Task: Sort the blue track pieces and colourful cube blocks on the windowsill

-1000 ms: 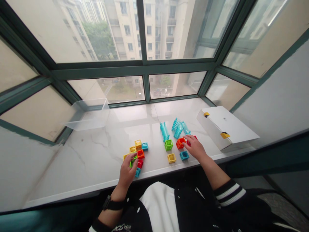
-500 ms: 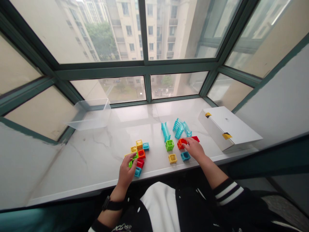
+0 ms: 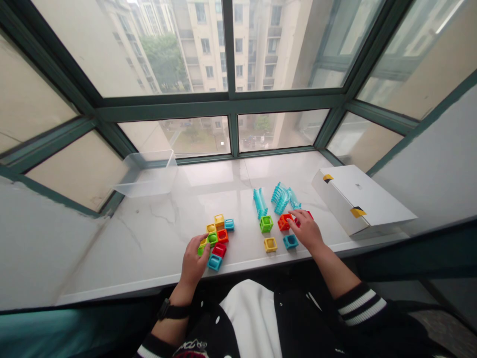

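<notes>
My left hand [image 3: 194,259] rests at the left side of a cluster of small plastic blocks, fingers apart. Its fingertips partly cover a yellow block [image 3: 203,242] and a green block [image 3: 201,250]. Also in the cluster are another green block [image 3: 212,239], an orange-red block [image 3: 222,235], a red block [image 3: 219,249] and blue blocks [image 3: 215,262]. My right hand [image 3: 307,231] has thumb and index finger apart beside an orange-red cube [image 3: 284,222]; whether they touch it I cannot tell. A red piece [image 3: 310,215] is partly hidden behind that hand.
Near the right hand are a green cube [image 3: 266,223], a yellow block [image 3: 270,244] and a blue block [image 3: 290,242]. Behind them lie translucent turquoise track pieces [image 3: 280,198]. A clear plastic bin [image 3: 149,189] stands back left, a white box [image 3: 372,194] right. Windows bound the sill.
My left hand has drawn slightly left, uncovering more of the green block. My right hand has shifted a little right from the orange-red cube. The whole view has moved slightly.
</notes>
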Motion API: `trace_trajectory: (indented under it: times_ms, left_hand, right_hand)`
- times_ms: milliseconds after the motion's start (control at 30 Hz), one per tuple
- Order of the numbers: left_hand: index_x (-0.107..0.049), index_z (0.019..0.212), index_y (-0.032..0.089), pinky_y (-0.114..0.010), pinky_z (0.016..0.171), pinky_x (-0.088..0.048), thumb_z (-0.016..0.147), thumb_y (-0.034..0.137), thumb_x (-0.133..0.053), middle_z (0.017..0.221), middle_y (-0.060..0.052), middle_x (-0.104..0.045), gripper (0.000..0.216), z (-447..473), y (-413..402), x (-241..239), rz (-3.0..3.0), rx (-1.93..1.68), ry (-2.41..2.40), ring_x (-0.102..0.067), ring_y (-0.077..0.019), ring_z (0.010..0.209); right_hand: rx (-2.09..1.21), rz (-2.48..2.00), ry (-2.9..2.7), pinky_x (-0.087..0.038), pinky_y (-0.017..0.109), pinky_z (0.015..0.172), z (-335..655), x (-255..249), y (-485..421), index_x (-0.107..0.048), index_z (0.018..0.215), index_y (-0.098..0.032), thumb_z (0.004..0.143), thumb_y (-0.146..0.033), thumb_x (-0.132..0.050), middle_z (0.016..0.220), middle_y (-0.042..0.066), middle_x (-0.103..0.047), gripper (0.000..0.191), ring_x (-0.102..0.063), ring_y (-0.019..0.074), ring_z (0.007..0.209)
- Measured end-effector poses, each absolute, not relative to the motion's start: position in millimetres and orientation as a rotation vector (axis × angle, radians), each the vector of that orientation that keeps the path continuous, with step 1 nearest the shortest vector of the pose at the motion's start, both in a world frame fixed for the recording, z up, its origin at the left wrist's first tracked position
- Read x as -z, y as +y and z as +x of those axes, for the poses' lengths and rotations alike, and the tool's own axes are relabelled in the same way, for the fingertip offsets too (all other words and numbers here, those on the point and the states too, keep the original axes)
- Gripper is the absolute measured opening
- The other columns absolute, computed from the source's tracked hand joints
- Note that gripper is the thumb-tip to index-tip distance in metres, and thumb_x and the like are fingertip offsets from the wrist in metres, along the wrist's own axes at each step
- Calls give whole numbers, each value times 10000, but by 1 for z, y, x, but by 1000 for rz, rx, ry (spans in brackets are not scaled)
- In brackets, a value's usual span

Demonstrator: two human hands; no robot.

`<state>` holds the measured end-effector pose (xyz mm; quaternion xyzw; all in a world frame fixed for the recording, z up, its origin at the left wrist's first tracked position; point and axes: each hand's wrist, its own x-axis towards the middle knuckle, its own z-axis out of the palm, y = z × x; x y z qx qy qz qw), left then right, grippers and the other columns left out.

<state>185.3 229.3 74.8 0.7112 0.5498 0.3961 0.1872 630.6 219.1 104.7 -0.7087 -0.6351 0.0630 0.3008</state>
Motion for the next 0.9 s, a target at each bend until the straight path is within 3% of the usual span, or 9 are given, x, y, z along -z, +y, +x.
trace_trajectory:
  times_ms: [267, 367, 500, 700, 900]
  left_hand:
    - [-691, 1240, 253, -512, 1118, -512, 992, 378, -585, 1272, -103, -677, 298, 170, 229, -55, 2094, -999, 1604, -631, -292, 1236]
    - [-713, 1209, 254, -545, 1162, -479, 949, 373, -641, 1378, -118, -626, 295, 174, 229, -43, 2134, -882, 1611, -581, -318, 1326]
    - [-723, 1193, 236, -576, 1186, -452, 910, 329, -677, 1468, -135, -565, 301, 186, 229, -34, 2158, -799, 1648, -526, -346, 1395]
    - [-725, 1132, 233, -531, 1074, -546, 879, 376, -736, 1294, -120, -589, 291, 211, 227, -42, 2137, -821, 1724, -616, -320, 1215]
    - [-711, 1128, 219, -514, 1026, -577, 921, 316, -681, 1244, -118, -545, 230, 229, 223, -42, 2148, -852, 1688, -642, -293, 1128]
  right_hand:
    - [-237, -1369, -1688, -594, 372, 826, 590, -120, 202, -756, 1158, -245, 1023, -296, -565, 1127, 94, -726, 239, -694, 235, 975]
    - [-438, -1253, -1713, -577, 327, 720, 560, -127, 202, -759, 1109, -240, 1031, -296, -569, 1039, 80, -727, 213, -676, 193, 828]
    - [-808, -1185, -1870, -571, 288, 703, 520, -131, 206, -756, 1135, -237, 1016, -292, -589, 1049, 65, -732, 212, -665, 152, 759]
    - [-1123, -1209, -2205, -568, 283, 833, 477, -118, 204, -756, 1217, -278, 954, -284, -673, 1164, 45, -737, 276, -724, 166, 890]
    - [-1025, -1323, -2451, -537, 334, 918, 460, -99, 203, -726, 1301, -327, 905, -313, -728, 1242, 53, -715, 396, -716, 245, 1026]
